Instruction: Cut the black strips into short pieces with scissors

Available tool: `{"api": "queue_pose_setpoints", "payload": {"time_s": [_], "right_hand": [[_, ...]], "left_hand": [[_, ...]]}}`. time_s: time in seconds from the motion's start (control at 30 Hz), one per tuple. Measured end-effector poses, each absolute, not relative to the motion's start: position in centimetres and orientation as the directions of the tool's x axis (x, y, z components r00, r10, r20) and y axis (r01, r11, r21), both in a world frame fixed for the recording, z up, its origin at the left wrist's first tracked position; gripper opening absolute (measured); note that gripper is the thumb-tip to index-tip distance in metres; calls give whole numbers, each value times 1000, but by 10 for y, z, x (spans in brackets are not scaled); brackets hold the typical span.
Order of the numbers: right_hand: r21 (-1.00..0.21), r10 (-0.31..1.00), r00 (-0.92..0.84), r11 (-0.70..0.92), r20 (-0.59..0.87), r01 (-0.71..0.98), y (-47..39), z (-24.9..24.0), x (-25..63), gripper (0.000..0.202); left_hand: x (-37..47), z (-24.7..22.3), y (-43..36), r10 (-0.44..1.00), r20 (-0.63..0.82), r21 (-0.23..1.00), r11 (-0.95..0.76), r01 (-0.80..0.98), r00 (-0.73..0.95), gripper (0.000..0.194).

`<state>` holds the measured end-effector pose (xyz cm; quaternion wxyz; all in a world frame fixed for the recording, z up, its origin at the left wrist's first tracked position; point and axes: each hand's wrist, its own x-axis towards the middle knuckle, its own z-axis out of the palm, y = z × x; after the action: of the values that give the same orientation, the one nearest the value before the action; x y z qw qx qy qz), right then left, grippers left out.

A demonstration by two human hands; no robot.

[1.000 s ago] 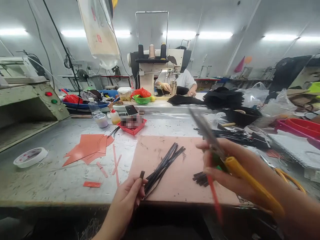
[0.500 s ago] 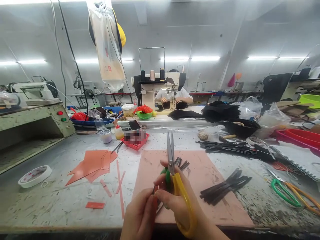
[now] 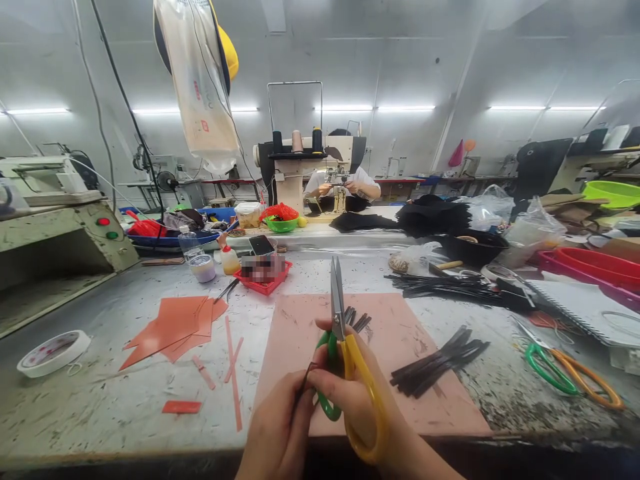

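My right hand [image 3: 357,393] is closed around scissors [image 3: 338,300] with one yellow and one green handle, their blades pointing away from me. Close against it, my left hand [image 3: 280,423] pinches a small dark strip [image 3: 306,377]; the right thumb and fingers meet it there too. Most of that strip is hidden by fingers. Both hands hover over the near edge of a pink sheet [image 3: 400,333]. Short black strips [image 3: 360,320] lie on the sheet behind the scissors, and a bundle of longer black strips [image 3: 440,363] rests on its right side.
Orange pieces [image 3: 175,323] and thin strips lie left, near a tape roll [image 3: 55,352]. Beyond stand a red basket [image 3: 265,285] and a glue bottle [image 3: 230,260]. Other scissors [image 3: 575,373] lie right, below more black strips [image 3: 445,288]. A person [image 3: 367,187] works at a sewing machine opposite.
The scissors' green handle now shows more fully below the blades. A dark end of the strip shows between the fingertips. The whole view has shifted slightly; things on the table stay put.
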<state>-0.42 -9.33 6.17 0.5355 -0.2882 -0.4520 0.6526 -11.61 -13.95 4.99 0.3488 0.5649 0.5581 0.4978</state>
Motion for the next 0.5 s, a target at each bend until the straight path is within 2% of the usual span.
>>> {"api": "queue_pose_setpoints", "payload": {"time_s": [0.27,0.5], "right_hand": [[-897,968,-242,-47,68,-440,-90,63,-2,50],[-894,964,-249,-32,89,-446,-88,62,-1,55]], "left_hand": [[-113,50,-139,984,144,945,-106,308,-102,35],[-113,48,-138,985,143,952,-110,287,-96,35]]}}
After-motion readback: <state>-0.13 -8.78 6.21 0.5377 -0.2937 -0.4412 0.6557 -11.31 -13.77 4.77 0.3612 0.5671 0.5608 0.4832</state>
